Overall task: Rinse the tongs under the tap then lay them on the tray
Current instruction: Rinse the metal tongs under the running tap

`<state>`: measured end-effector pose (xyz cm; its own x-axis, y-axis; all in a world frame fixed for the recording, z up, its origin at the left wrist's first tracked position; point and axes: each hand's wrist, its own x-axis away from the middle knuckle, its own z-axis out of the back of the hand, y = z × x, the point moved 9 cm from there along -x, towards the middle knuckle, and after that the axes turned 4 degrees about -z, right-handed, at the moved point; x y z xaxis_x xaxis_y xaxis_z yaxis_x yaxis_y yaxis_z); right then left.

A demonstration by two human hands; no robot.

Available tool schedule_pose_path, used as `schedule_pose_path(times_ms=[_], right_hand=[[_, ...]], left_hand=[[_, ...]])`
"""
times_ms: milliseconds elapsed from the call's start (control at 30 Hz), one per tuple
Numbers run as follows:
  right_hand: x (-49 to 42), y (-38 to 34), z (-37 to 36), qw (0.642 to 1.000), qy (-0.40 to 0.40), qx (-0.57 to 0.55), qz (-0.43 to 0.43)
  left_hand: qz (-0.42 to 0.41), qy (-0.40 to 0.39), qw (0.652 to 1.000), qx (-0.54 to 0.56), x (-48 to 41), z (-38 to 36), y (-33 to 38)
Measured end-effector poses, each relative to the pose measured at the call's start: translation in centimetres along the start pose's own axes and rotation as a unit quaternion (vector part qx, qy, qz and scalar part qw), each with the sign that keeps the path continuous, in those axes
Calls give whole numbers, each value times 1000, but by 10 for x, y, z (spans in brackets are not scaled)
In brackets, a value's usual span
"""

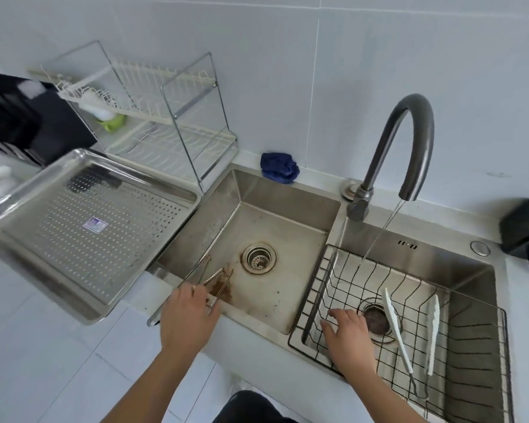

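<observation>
Metal tongs smeared with brown sauce lie in the left sink basin, near its front left corner. My left hand closes its fingers on their near ends. My right hand hovers open over the black wire basket in the right basin. White-tipped tongs lie in that basket. The curved tap runs a thin stream of water into the basket. A perforated steel tray sits on the counter left of the sink.
A white wire dish rack stands behind the tray. A blue cloth lies on the sink's back ledge. Black containers sit at the far left and far right. Brown stains mark the left basin near the drain.
</observation>
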<state>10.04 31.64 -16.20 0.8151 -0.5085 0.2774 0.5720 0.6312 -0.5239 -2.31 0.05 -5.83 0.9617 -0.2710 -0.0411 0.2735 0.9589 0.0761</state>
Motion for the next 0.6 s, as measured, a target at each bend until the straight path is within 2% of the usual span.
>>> schedule_pose_path(times_ms=[433,600], right_hand=[[-1,-1,2,999,-25,-22,-9],[0,-1,3,999,-34,-3,-13]], left_hand=[[21,-16,1000,11,10,-9,-2],[2,41,999,25,13,-1,-3]])
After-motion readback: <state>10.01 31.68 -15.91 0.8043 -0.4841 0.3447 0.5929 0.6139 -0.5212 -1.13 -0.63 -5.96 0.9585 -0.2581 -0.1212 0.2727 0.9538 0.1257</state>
